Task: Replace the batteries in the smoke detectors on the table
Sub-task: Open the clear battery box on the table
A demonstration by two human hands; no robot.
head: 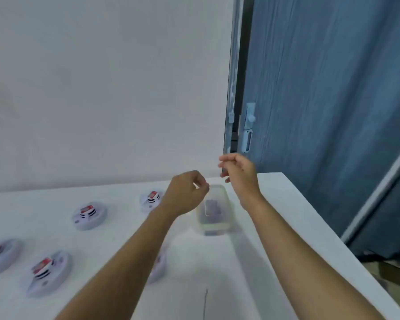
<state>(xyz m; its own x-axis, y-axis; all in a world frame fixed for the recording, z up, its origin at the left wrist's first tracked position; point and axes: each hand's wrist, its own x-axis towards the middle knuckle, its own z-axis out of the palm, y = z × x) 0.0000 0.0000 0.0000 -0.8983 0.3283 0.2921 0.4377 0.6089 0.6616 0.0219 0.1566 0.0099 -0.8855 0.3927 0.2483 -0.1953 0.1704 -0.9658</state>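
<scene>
Fingers (201,181) curled on left hand (185,195) and right hand (239,172) by box (214,227); blurred, can't tell if holding anything. Batteries (211,207) inside likely small, stiff, light; pinch long sides.

White round smoke detectors (89,214) lie flat, red-labelled.

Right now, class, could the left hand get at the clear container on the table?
Probably yes: the left hand hovers just over the rim of the clear container, with nothing between them. Blur hides whether a lid is on.
</scene>
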